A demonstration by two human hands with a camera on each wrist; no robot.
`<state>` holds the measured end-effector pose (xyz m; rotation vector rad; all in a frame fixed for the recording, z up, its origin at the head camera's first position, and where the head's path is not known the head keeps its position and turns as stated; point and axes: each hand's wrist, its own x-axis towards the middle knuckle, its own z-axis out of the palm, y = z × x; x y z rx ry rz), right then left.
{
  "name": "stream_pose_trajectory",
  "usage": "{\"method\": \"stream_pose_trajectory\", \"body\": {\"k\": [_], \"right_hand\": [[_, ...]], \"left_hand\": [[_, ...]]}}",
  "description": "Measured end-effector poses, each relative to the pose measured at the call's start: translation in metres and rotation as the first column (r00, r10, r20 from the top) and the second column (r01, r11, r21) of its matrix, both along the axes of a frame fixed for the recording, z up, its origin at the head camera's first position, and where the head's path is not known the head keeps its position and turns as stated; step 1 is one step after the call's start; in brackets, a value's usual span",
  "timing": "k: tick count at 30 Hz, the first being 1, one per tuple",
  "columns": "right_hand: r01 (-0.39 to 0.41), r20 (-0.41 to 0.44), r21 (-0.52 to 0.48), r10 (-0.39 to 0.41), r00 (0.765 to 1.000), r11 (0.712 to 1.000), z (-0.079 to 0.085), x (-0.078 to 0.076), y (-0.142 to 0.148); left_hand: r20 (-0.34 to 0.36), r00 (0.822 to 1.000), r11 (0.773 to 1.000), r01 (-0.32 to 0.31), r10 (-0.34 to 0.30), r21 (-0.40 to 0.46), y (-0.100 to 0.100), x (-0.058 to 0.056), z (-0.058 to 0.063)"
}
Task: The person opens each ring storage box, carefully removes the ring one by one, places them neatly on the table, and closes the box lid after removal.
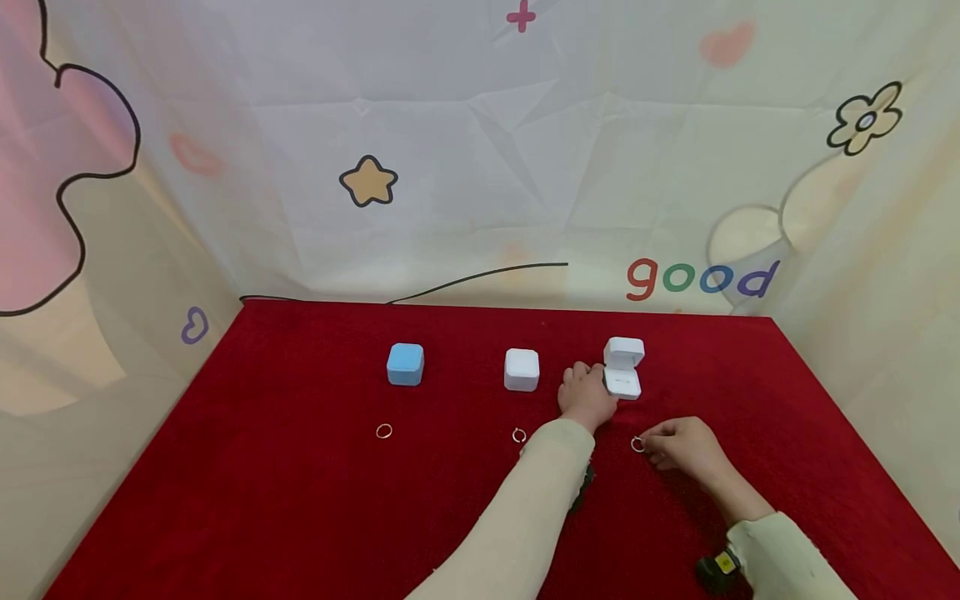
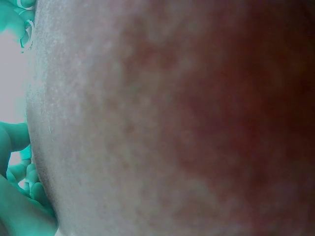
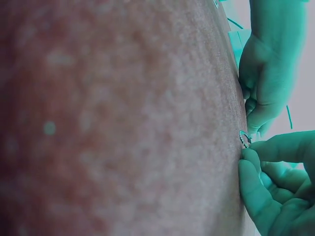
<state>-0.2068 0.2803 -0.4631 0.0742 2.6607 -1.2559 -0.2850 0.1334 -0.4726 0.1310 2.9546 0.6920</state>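
Observation:
In the head view, a white ring box [image 1: 623,382] stands with its lid raised at the right of the red cloth. My left hand [image 1: 587,395] grips its left side low down, with the thumb by the front corner. Nearer to me, my right hand [image 1: 686,446] pinches a silver-coloured ring [image 1: 637,444] between thumb and fingertips, just in front of the box. The right wrist view shows this ring [image 3: 244,139] close up, its band dotted with small beads or stones. Blurred cloth fills most of both wrist views.
A closed white ring box [image 1: 521,370] stands left of my left hand, with a ring [image 1: 519,435] in front of it. Farther left are a closed blue ring box [image 1: 405,364] and a gold-coloured ring [image 1: 384,431]. A printed curtain [image 1: 450,200] hangs behind the red-covered table [image 1: 262,500].

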Motion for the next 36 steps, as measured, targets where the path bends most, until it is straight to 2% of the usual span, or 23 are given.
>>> {"method": "stream_pose_trajectory", "body": {"k": [10, 20, 36], "right_hand": [[-0.005, 0.004, 0.003, 0.005, 1.000, 1.000, 0.0025, -0.0002, -0.0010], [0.000, 0.049, -0.017, 0.000, 0.999, 1.000, 0.0029, -0.0022, -0.0008], [-0.007, 0.034, -0.006, 0.007, 0.999, 1.000, 0.0026, -0.0046, -0.0008]], "left_hand": [[0.003, 1.000, 1.000, 0.006, -0.006, -0.001, -0.0003, -0.0005, 0.0009], [-0.005, 1.000, 1.000, 0.014, -0.014, -0.004, -0.0014, 0.0017, 0.0010], [-0.002, 1.000, 1.000, 0.006, -0.006, -0.013, -0.0001, -0.0013, -0.0004]]}}
